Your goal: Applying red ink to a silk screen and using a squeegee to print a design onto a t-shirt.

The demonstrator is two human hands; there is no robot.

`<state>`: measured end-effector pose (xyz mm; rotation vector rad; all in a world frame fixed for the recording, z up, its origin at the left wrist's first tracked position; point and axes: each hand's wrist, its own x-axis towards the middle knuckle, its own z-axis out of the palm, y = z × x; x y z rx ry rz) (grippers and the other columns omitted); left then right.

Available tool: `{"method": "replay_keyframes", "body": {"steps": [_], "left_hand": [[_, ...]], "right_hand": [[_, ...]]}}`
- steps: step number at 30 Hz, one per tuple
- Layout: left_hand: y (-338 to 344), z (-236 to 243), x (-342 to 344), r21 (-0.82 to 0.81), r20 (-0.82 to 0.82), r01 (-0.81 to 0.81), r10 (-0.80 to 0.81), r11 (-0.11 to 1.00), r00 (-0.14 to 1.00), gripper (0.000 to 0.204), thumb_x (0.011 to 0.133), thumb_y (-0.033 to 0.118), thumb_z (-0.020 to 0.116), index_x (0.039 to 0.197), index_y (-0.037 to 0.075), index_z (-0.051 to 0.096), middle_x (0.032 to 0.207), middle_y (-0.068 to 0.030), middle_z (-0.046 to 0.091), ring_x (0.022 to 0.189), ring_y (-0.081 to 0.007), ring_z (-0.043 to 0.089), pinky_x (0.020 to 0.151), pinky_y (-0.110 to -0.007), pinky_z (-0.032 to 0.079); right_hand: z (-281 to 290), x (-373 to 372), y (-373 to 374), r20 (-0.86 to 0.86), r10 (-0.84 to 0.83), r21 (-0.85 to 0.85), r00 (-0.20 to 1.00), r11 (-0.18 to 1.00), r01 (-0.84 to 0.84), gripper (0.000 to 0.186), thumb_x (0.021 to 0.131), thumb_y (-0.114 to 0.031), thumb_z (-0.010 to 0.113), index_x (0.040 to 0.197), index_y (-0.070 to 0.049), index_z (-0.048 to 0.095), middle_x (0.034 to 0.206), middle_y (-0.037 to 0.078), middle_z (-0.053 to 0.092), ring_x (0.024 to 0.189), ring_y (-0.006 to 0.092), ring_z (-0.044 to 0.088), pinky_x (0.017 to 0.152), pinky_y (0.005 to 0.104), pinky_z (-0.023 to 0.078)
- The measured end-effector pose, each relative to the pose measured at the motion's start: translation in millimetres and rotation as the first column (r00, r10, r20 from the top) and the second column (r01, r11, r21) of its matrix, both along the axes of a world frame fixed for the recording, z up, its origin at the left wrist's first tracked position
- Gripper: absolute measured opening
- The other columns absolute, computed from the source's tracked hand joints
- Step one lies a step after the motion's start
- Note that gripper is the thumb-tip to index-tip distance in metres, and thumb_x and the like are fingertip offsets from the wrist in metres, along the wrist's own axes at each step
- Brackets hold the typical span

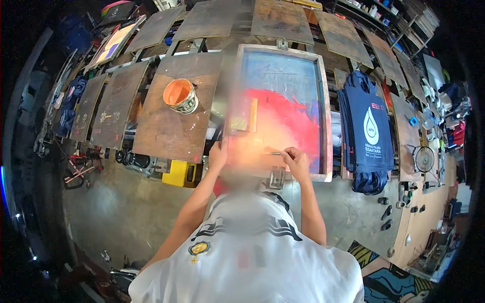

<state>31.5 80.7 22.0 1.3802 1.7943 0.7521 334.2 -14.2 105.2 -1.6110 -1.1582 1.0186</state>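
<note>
A wooden-framed printing screen [274, 70] bears blue, red and peach ink, with a yellowish strip [252, 115] lying on it at the left. My left hand [217, 155] is closed at the screen's lower left edge; blur hides what it grips. My right hand [296, 160] pinches a thin metal tool [274, 153] over the peach ink near the screen's lower part. A metal clamp [277, 178] shows below the frame. An orange-stained bucket [180, 105] stands on the board [172, 132] to the left.
Rows of stained boards [117, 111] surround the screen. Dark blue printed tote bags [366, 131] lie stacked at the right. A yellow container [176, 173] sits below the left board. A round wire-guarded object [423, 160], footwear [386, 213] on the floor, and shelves [358, 10] are farther off.
</note>
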Motion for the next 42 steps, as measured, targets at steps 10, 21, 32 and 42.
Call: {"method": "replay_keyframes", "body": {"steps": [10,21,32,42], "left_hand": [[-0.1,7.5,-2.7,-0.036,-0.007,0.012,-0.012,0.999,1.000,0.068,0.099,0.058,0.049,0.108,-0.007,0.066,0.102,-0.0290,0.070,0.101,-0.0422,0.067,0.089,-0.045,0.050],[-0.4,7.8,-7.5,-0.047,0.002,0.005,-0.005,0.999,1.000,0.066,0.099,0.057,0.049,0.108,-0.006,0.067,0.103,-0.0285,0.070,0.102,-0.0417,0.068,0.089,-0.045,0.051],[3.1,1.1,-6.5,-0.018,-0.002,-0.011,0.011,1.000,1.000,0.070,0.098,0.060,0.049,0.107,-0.007,0.066,0.101,-0.0280,0.070,0.099,-0.0419,0.068,0.087,-0.045,0.051],[16.9,-24.6,-23.2,-0.159,0.154,-0.001,0.026,0.987,0.988,0.078,0.093,0.067,0.051,0.110,-0.007,0.066,0.107,-0.0272,0.070,0.106,-0.0391,0.067,0.092,-0.044,0.049]], "right_hand": [[11.7,0.7,-9.2,0.035,-0.071,0.004,0.997,0.997,0.071,0.023,0.093,-0.020,0.069,0.092,0.003,0.070,0.068,0.002,0.063,0.061,0.0072,0.058,0.050,0.0244,0.043],[-3.8,-3.1,-11.0,0.035,-0.196,0.017,0.980,0.981,0.195,0.019,0.093,-0.014,0.071,0.095,0.005,0.073,0.070,0.003,0.067,0.062,0.0073,0.060,0.058,0.0237,0.048],[-12.1,-10.3,-1.3,-0.098,-0.221,0.042,0.970,0.973,0.226,0.017,0.093,-0.011,0.070,0.093,0.005,0.071,0.073,0.002,0.065,0.065,0.0078,0.060,0.062,0.0240,0.051],[-18.6,17.9,-20.6,-0.124,-0.372,0.004,0.920,0.927,0.375,0.022,0.092,-0.015,0.070,0.096,0.006,0.074,0.073,0.003,0.066,0.067,0.0096,0.059,0.062,0.0263,0.047]]}}
